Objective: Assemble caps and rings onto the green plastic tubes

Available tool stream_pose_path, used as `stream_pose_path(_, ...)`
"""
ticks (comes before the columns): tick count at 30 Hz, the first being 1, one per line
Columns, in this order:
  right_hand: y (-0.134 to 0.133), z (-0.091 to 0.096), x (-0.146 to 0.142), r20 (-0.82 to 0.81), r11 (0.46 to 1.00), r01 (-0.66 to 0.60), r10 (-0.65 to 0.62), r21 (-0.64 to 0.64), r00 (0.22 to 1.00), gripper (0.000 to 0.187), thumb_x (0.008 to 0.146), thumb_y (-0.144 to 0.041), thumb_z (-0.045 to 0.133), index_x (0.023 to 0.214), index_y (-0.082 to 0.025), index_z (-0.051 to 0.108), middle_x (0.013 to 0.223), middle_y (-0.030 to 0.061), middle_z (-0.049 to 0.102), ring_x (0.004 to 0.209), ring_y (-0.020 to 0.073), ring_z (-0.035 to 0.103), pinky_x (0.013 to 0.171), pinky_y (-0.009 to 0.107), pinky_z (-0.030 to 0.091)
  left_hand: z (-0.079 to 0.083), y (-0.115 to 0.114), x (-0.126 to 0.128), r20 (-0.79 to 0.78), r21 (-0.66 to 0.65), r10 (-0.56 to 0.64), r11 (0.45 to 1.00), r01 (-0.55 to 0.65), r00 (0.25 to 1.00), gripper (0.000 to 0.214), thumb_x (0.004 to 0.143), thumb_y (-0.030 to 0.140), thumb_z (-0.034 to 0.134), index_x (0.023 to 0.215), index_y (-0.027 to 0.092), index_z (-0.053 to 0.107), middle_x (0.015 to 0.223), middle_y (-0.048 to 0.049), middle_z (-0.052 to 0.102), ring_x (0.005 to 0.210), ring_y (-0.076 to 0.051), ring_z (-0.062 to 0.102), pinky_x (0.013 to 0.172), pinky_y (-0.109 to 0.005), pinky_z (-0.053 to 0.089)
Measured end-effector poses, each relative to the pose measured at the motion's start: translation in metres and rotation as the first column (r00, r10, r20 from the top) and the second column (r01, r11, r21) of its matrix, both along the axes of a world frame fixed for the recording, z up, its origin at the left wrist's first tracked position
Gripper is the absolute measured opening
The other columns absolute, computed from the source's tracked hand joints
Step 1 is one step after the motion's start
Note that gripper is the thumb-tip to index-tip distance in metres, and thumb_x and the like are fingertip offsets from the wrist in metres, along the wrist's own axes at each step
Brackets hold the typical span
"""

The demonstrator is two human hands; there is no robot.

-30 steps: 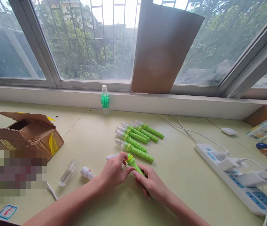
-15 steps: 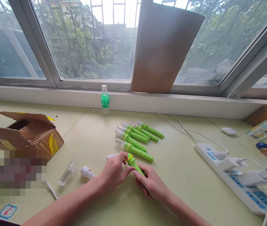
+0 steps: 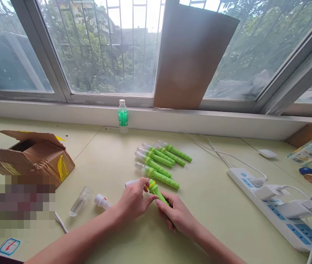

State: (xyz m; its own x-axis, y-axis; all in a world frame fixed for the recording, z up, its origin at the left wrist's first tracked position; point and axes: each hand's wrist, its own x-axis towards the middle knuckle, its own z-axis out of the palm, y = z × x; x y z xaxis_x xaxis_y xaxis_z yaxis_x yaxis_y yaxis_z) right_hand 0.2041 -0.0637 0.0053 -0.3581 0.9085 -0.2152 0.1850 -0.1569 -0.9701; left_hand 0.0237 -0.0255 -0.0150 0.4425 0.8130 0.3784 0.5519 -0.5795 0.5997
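Observation:
My right hand (image 3: 176,214) is wrapped round the green handle of a stick-shaped toy (image 3: 156,190) that lies low over the table. My left hand (image 3: 134,200) pinches the toy's yellow-green head end, with a small white part (image 3: 130,182) showing just beyond the fingers. A row of several finished green sticks with clear caps (image 3: 158,163) lies right behind the hands. Left of my left hand lie a loose clear cap (image 3: 81,201) and a small white piece (image 3: 101,201).
An open cardboard box (image 3: 29,156) sits at the left. A green-labelled bottle (image 3: 122,116) stands by the window sill. A white power strip (image 3: 277,205) with plugs and cables runs along the right. A cardboard sheet (image 3: 191,55) leans on the window.

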Motion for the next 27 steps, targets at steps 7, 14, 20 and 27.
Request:
stream_pose_path(7,0.0006,0.0009,-0.0001,0.002,1.000,-0.001,0.001,0.001,1.000,0.026,0.089,-0.042,0.050,0.090,-0.017,0.059,0.060,-0.0064,0.048,0.033,0.0039,0.039,0.030,0.015,0.030,0.0011,-0.0004,0.0001,0.010,0.016,0.012,1.000,-0.012,1.000,0.028,0.084,0.033,0.062,0.101,0.021,0.042,0.084,-0.0017,0.066,0.061,-0.016,0.064,0.060,-0.028,0.048)
stream_pose_path(14,0.0009,-0.0003,-0.0001,0.015,1.000,0.001,-0.001,-0.005,1.000,0.028,0.089,-0.043,0.050,0.090,-0.017,0.058,0.060,-0.0062,0.048,0.033,0.0043,0.040,0.030,0.016,0.030,0.0001,-0.0001,0.0004,0.019,0.025,0.016,1.000,-0.017,1.000,0.029,0.083,0.033,0.063,0.102,0.021,0.043,0.085,-0.0018,0.067,0.066,-0.017,0.066,0.060,-0.029,0.049)
stream_pose_path(20,0.0006,-0.0017,0.0003,0.008,1.000,0.001,-0.001,-0.005,1.000,0.026,0.089,-0.042,0.051,0.092,-0.017,0.059,0.061,-0.0065,0.048,0.033,0.0041,0.040,0.029,0.015,0.030,-0.0008,-0.0006,0.0003,0.007,0.016,0.012,1.000,-0.012,1.000,0.029,0.085,0.033,0.061,0.102,0.021,0.042,0.087,-0.0028,0.066,0.069,-0.018,0.065,0.063,-0.030,0.050)
stream_pose_path(27,0.0004,-0.0011,0.0003,-0.003,1.000,0.009,-0.009,-0.010,1.000,0.027,0.089,-0.043,0.051,0.090,-0.017,0.058,0.059,-0.0068,0.047,0.033,0.0041,0.039,0.030,0.015,0.030,-0.0021,0.0001,0.0001,0.020,0.003,0.002,1.000,-0.002,1.000,0.028,0.085,0.033,0.060,0.103,0.022,0.042,0.088,-0.0027,0.065,0.073,-0.019,0.065,0.064,-0.030,0.051)
